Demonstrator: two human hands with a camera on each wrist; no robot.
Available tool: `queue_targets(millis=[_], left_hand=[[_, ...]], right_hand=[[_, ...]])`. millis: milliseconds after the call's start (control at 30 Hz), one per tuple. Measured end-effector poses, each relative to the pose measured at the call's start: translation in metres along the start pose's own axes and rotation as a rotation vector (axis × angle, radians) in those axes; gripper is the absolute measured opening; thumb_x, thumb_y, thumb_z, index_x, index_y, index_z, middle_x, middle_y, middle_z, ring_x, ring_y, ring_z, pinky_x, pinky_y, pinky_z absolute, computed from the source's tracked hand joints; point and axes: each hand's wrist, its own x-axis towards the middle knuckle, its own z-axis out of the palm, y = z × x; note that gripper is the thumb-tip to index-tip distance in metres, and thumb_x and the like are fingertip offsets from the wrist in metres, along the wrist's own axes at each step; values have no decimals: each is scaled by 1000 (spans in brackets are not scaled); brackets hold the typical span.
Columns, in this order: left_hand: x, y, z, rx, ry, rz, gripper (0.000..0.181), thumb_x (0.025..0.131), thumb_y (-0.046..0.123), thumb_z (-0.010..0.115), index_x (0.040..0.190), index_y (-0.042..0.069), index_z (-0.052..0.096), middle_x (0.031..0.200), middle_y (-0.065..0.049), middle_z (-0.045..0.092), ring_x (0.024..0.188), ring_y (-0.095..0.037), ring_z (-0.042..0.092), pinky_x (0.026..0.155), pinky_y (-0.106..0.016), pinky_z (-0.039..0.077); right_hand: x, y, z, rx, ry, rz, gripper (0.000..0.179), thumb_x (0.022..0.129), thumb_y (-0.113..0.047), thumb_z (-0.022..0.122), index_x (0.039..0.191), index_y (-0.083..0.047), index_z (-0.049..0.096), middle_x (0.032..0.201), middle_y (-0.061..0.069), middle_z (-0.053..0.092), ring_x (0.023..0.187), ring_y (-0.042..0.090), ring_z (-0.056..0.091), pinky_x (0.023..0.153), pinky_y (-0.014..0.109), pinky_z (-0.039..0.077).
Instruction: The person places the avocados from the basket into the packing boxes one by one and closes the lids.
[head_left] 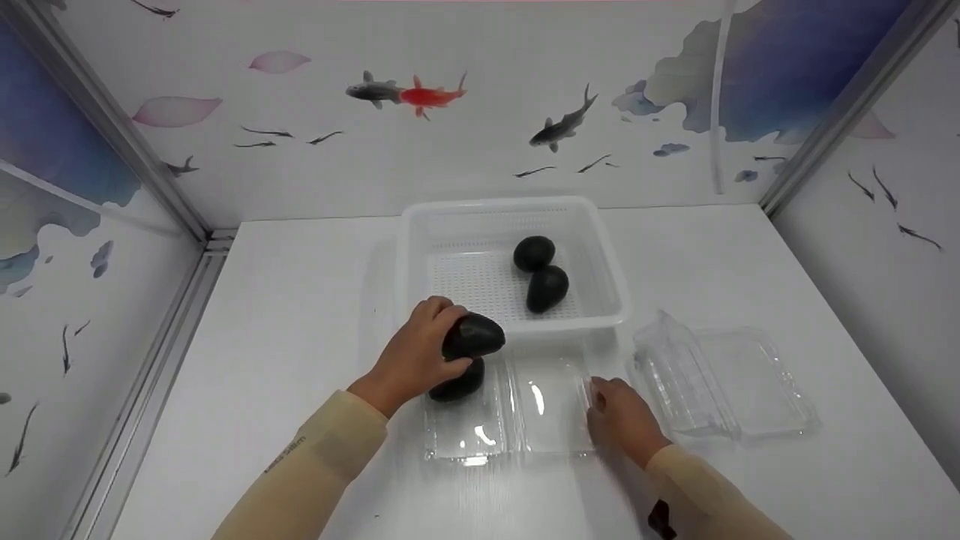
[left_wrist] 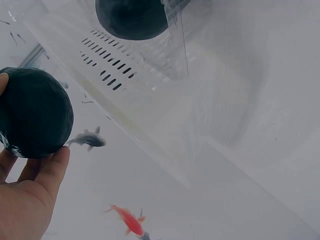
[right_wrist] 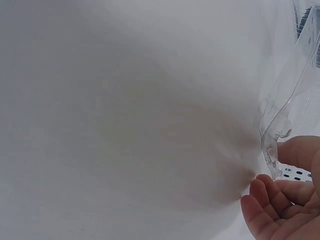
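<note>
Holding left hand (head_left: 412, 354): its fingers are curling round a dark fruit (head_left: 474, 335) (a glossy, avocado-like one), which is tapering away from the palm towards the right.
Lower fruit (head_left: 459, 381): it is sitting just below the left fingers, in the left half of a clear container (head_left: 555, 427); whether the two fruits are touching, I cannot tell.
Clear container: it is lying open, its left half under the left fingers, its right half extending to the right fingers.
Right hand (head_left: 626, 420): its fingers and thumb are pinching the container's right edge.
White basket (head_left: 555, 323): it is standing beyond both hands, its front rim just ahead of the left fingers.
Basket fruits: two more, a rounder one (head_left: 534, 253) and a pear-shaped one (head_left: 547, 289), are lying together beyond and right of the left fingers.
Second container (head_left: 757, 382): it is resting open to the right of the right fingers.
Worktop (head_left: 300, 300): it is spreading white beneath all the fingers.
</note>
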Motion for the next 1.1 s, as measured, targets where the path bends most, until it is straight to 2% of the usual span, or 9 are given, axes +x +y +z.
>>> queue_targets(millis=[133,367,633,867,1100], left_hand=[[-9,1,4,-6,-11,-3,52,78,19,78,124,7,56,122,-9,49,111,-24,48,90,-42,49],[-22,-1,15,-6,-18,-5,52,77,18,79,123,9,57,122,-7,49,112,-23,48,92,-40,49],[-37,-2,23,-9,-64,-13,54,77,20,79,124,10,56,123,-7,49,111,-23,49,93,-40,49],[-46,-3,30,-19,-98,-23,52,76,19,78,122,11,56,122,-7,49,111,-22,49,93,-40,48],[-53,-4,37,6,-143,-41,56,76,21,79,125,9,55,119,-8,50,111,-22,51,94,-40,49]], right_hand=[[-1,0,-1,2,-7,1,41,80,4,65,120,11,58,78,3,43,75,19,41,70,36,38],[-1,0,0,12,-35,6,22,81,5,63,102,5,57,74,3,40,72,19,38,67,34,34],[-1,0,-1,14,-32,15,41,82,4,62,122,13,56,79,5,45,76,20,42,72,37,38],[-1,-1,0,21,-23,12,42,81,3,63,121,13,56,77,4,43,76,21,42,72,37,37],[1,1,-1,20,-25,11,46,80,6,64,124,16,53,81,6,48,79,22,45,78,40,43]])
